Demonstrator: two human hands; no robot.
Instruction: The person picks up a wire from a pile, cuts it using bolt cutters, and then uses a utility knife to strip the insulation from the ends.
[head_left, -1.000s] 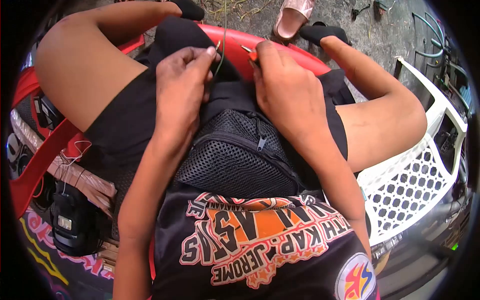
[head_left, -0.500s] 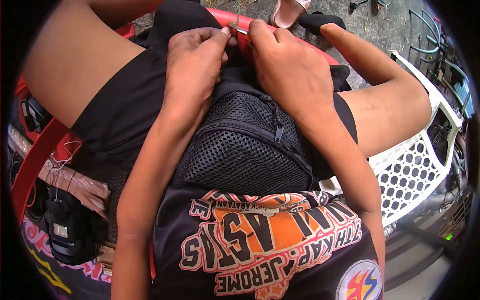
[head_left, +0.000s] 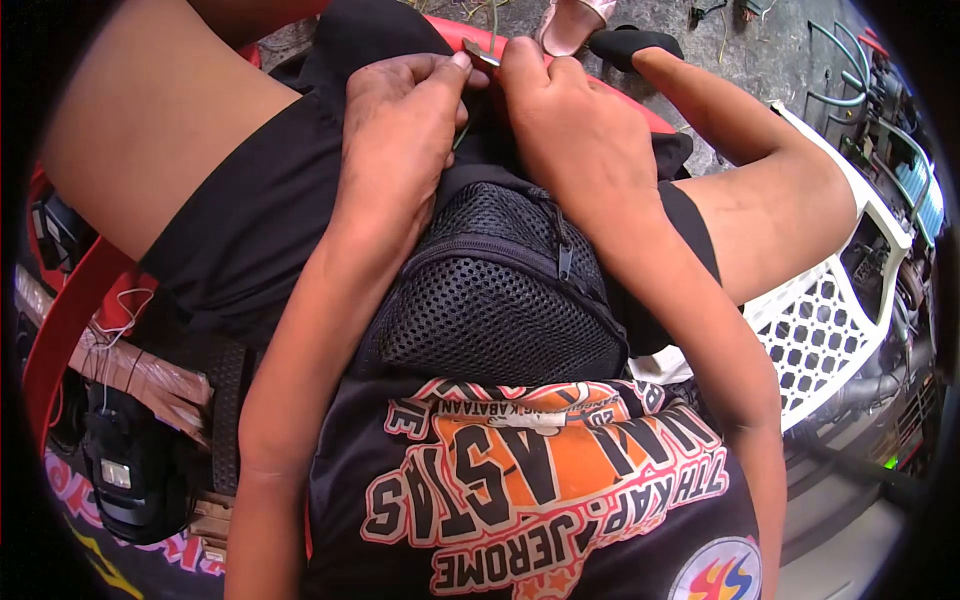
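Note:
Both my hands meet over the lap, at the top of the head view. My left hand (head_left: 400, 120) is closed in a pinch on a thin green wire (head_left: 494, 22), which runs up past the fingertips and shows again below the palm. In the closed fingers of my right hand (head_left: 585, 125) is a small metal blade (head_left: 481, 54), lying across the gap towards the left thumb. Its handle, if any, is hidden by the hand. Just under the wrists sits a black mesh pouch (head_left: 500, 300) with a zipper.
A red chair edge (head_left: 640, 112) curves beyond the hands. To the right stands a white plastic chair (head_left: 815, 330), with grey curved tubes (head_left: 845, 75) farther off. At the left, a black device (head_left: 120, 470) lies near wrapped boards (head_left: 140, 380). A pink shoe (head_left: 572, 25) rests on the floor.
The blade and my right hand have shifted slightly, and more of the blade's face shows. A piece of green wire now shows below my left hand. The whole view has moved a little.

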